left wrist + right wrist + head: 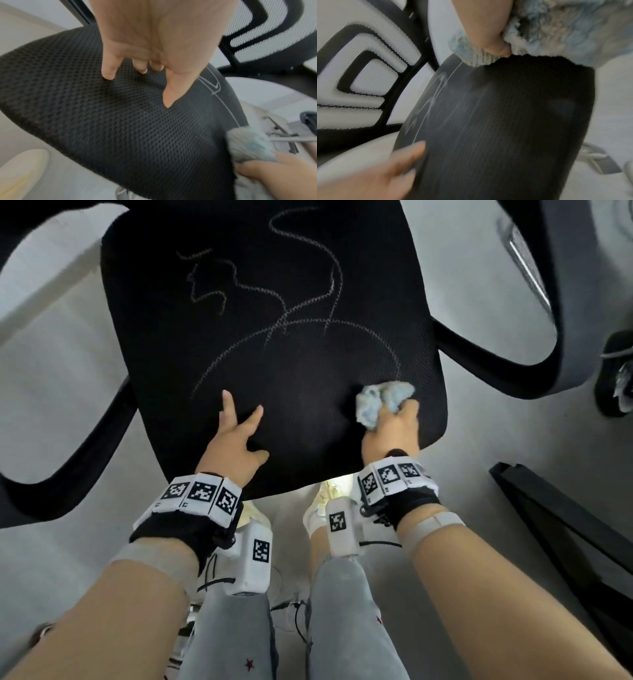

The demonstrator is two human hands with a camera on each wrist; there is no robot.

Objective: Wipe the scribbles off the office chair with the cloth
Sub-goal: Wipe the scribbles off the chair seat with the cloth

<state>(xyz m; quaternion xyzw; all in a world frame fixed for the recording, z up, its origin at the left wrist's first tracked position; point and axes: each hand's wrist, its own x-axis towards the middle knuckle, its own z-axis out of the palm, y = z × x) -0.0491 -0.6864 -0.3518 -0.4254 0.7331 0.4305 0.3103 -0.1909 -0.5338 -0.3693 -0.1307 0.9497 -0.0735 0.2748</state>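
Observation:
The office chair's black mesh seat (274,344) fills the head view, with pale scribbles (308,299) looping across its middle and far part. My right hand (394,422) grips a bunched light-blue cloth (380,402) and presses it on the seat's near right part, just below the scribbled arc. In the right wrist view the cloth (556,33) is wrapped around my fingers against the seat (505,121). My left hand (239,422) rests on the near middle of the seat with fingers spread straight; its fingertips (108,75) touch the mesh (102,121).
Black armrests (68,440) curve out on both sides of the seat. The mesh backrest (368,67) stands behind it. Another chair's dark base (565,542) lies on the pale floor at the right. My legs and shoes (329,508) are right below the seat's front edge.

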